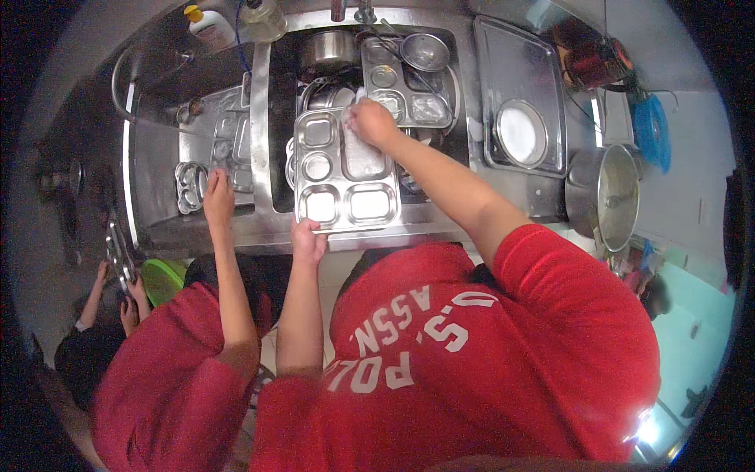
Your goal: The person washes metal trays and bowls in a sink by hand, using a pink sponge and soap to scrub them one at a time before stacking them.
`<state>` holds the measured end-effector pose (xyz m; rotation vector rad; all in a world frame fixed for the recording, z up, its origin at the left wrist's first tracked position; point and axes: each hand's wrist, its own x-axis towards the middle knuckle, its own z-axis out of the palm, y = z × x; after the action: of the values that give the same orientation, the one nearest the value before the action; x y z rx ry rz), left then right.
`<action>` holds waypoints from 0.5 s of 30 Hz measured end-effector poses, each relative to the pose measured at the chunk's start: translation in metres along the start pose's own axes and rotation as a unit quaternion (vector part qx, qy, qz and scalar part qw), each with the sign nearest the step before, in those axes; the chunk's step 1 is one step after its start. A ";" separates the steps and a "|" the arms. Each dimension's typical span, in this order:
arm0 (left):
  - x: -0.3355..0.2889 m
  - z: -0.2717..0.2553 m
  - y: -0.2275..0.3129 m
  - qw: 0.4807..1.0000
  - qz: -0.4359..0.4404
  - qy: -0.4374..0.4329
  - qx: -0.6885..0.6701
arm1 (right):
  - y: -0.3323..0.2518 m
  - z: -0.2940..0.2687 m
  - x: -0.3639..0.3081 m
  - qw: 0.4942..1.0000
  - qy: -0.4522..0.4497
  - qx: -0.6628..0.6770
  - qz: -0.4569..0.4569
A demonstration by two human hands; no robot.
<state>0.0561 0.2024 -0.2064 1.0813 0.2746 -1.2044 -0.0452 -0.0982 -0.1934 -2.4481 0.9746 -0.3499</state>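
We see a rectangular stainless-steel meal tray with pressed compartments [346,169] resting across the front edge of the steel sink basin [283,118], tilted so its far end hangs over the basin, which we judge lets water run off into it. The left hand [307,240] grips the tray's near rim, fingers curled under and thumb on top, clamped on the metal to steady it. The right hand [371,123] presses a pale, foamy scrubbing cloth [352,118] into the tray's large far compartment, fingers closed together around the cloth.

Just beyond, inside the basin, lies a second compartment tray [409,86] with a round steel ladle-like bowl [425,52] on top of it and a steel pot [326,49] beside it, all stacked under the tap end. On the counter to the right sits a large flat steel tray [543,71] holding a round steel plate [521,131], and further right a big steel pot with its lid [613,193].

To the left, another person's hand [218,197] reaches onto a draining area where more small compartment trays [228,138] lie. A white squeeze bottle with a yellow cap [208,27] stands at the far corner, near the dishes.
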 end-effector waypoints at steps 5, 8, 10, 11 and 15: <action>-0.004 0.018 0.000 0.998 0.054 -0.007 -0.033 | -0.038 0.003 -0.072 0.990 -0.115 0.063 -0.055; 0.001 0.009 -0.001 0.999 0.026 -0.022 -0.010 | -0.029 0.000 -0.055 0.995 -0.066 0.070 -0.001; -0.006 0.013 0.003 0.999 0.027 -0.033 0.004 | -0.001 0.005 -0.015 0.999 0.017 0.039 -0.034; -0.007 0.013 0.003 0.999 0.026 -0.030 0.005 | -0.001 0.005 -0.016 0.999 0.015 0.041 -0.033; -0.009 0.017 0.003 0.999 0.043 -0.018 0.001 | -0.020 -0.003 -0.056 0.999 -0.046 -0.022 0.013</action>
<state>0.0488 0.1950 -0.1903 1.0620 0.1961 -1.1465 -0.0744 -0.0475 -0.1835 -2.4658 0.9831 -0.2083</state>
